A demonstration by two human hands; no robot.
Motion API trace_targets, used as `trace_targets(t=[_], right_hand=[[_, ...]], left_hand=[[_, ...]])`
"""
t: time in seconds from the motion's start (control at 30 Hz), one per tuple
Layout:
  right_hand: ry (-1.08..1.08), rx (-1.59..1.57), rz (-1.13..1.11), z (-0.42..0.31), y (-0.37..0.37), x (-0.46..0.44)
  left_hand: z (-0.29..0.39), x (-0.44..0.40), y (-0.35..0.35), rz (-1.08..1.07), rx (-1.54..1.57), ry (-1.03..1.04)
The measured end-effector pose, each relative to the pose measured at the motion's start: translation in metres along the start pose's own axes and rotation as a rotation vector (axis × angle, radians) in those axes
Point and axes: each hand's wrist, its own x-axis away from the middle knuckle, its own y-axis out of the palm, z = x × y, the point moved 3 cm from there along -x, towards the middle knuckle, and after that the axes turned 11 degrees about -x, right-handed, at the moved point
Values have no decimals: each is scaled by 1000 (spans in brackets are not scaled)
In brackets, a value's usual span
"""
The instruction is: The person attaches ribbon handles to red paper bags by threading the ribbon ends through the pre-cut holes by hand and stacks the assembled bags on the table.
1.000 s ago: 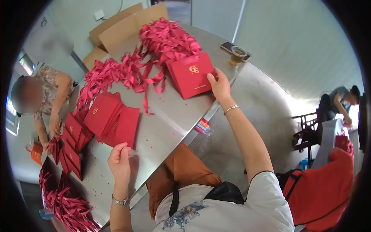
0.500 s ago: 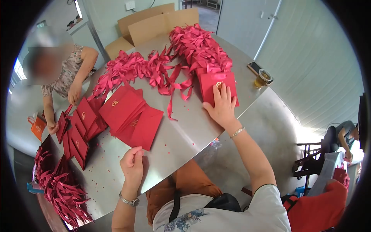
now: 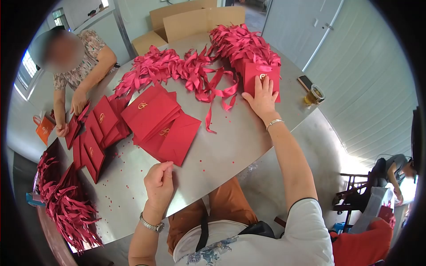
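Observation:
My right hand (image 3: 262,98) lies with spread fingers on the front red bag (image 3: 262,71) of a row whose pink ribbons (image 3: 242,42) bunch up behind it. Near the table's front edge my left hand (image 3: 159,182) is curled closed, thumb against the fingers; whether anything small is inside is hidden. Just beyond it, several flat red bags with gold marks (image 3: 153,113) overlap in a loose pile. Farther left, more red bags (image 3: 104,117) lean over one another. Loose pink ribbons (image 3: 153,66) trail across the metal table (image 3: 222,153).
A co-worker (image 3: 88,57) at the left edge handles a small red bag (image 3: 73,131). An orange bag (image 3: 43,128), a heap of ribbons (image 3: 73,204), a phone (image 3: 305,82), a cup (image 3: 313,95) and a cardboard box (image 3: 191,24) stand around. Another person (image 3: 397,170) sits far right.
My right hand first held the front red bag by its edge, then set it against the row and now lies flat on it. My left hand stays curled. The view has swung right.

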Motion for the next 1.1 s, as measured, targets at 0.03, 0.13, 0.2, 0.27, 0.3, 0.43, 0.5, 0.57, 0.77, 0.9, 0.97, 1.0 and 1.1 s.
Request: trace_targets(t=[0.03,0.13,0.2,0.27,0.3,0.43,0.5,0.57,0.77,0.9,0.97,1.0,1.1], right_hand=[[-11,-6,29,1,0,-2],[-75,-18,131,3,-2,5],[-74,2,124,1,-9,11],[-39,39,95,-2,-20,18],[-43,42,106,-3,-23,23],[-32,62,68,1,-35,36],[-86,83,87,3,-36,42],[-132,79,132,6,-35,48],[-232,118,241,4,-35,53],[-252,118,257,6,-35,55],[-262,124,276,5,-35,53],[-296,140,337,5,-36,54],[-372,152,389,8,-35,56]], left_hand=[[0,2,0,-2,5,3],[-1,1,1,33,-14,-1],[2,0,-1,-3,-4,-11],[1,1,-1,10,-2,6],[2,1,-2,-10,-7,4],[1,2,1,-15,-1,30],[2,4,1,-13,1,32],[1,3,0,-3,4,46],[-4,5,0,5,5,41],[-3,8,0,16,7,50],[-4,6,0,49,21,71],[-4,5,0,61,12,87],[5,3,-5,45,-26,66]])
